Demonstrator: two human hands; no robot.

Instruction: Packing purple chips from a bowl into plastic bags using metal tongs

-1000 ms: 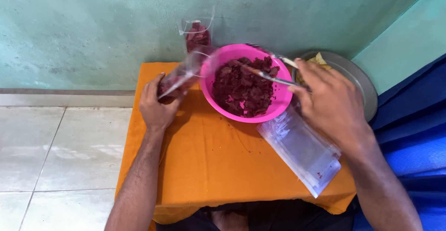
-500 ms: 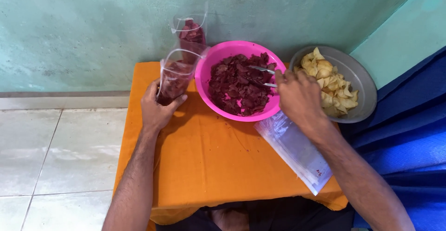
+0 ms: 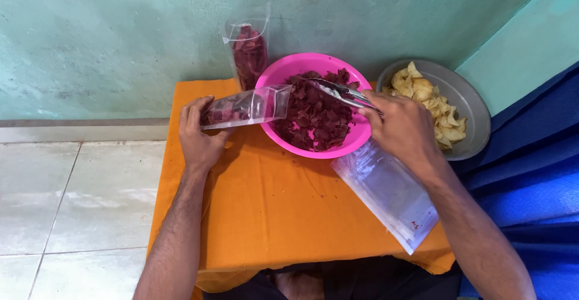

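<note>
My left hand (image 3: 199, 134) holds a clear plastic bag (image 3: 247, 107) tipped on its side, mouth toward the pink bowl (image 3: 353, 146); a few dark red chips lie inside the bag. The bowl holds a heap of dark red chips (image 3: 313, 113). My right hand (image 3: 401, 125) grips metal tongs (image 3: 338, 92) whose tips reach over the chips in the bowl. A filled clear bag of red chips (image 3: 248, 53) stands upright behind the bowl against the wall.
An orange cloth (image 3: 271, 209) covers the small table. A stack of empty clear bags (image 3: 389, 197) lies at the table's right edge. A grey metal plate (image 3: 470, 104) of pale yellow chips sits right of the bowl. Blue fabric (image 3: 531, 167) lies at the right.
The left hand has tilted the bag from upright to lying sideways toward the bowl. The right hand moved the tongs over the bowl's chips.
</note>
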